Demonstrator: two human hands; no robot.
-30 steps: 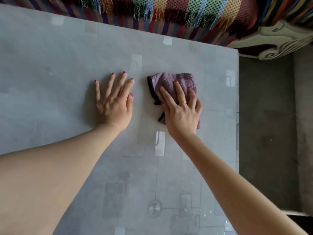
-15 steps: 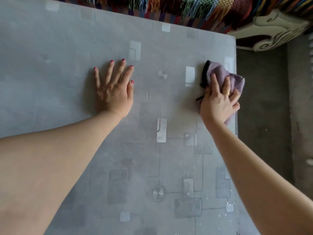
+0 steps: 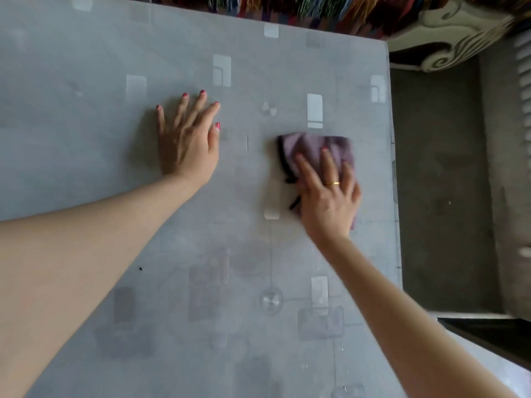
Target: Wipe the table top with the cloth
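Note:
A folded purple cloth (image 3: 314, 146) with a black edge lies on the grey patterned table top (image 3: 86, 139), right of centre. My right hand (image 3: 327, 193) presses flat on the cloth with straight fingers and covers its near half. My left hand (image 3: 188, 142) rests flat on the bare table to the left of the cloth, fingers spread, about a hand's width away from it.
The table's right edge (image 3: 394, 196) runs a short way right of the cloth, with grey floor (image 3: 439, 182) beyond it. A colourful fringed blanket (image 3: 316, 10) and a carved cream furniture piece (image 3: 448, 33) lie past the far edge.
My right hand slid the cloth out to the table's right edge, then back leftward and nearer. My left hand stayed planted on the table.

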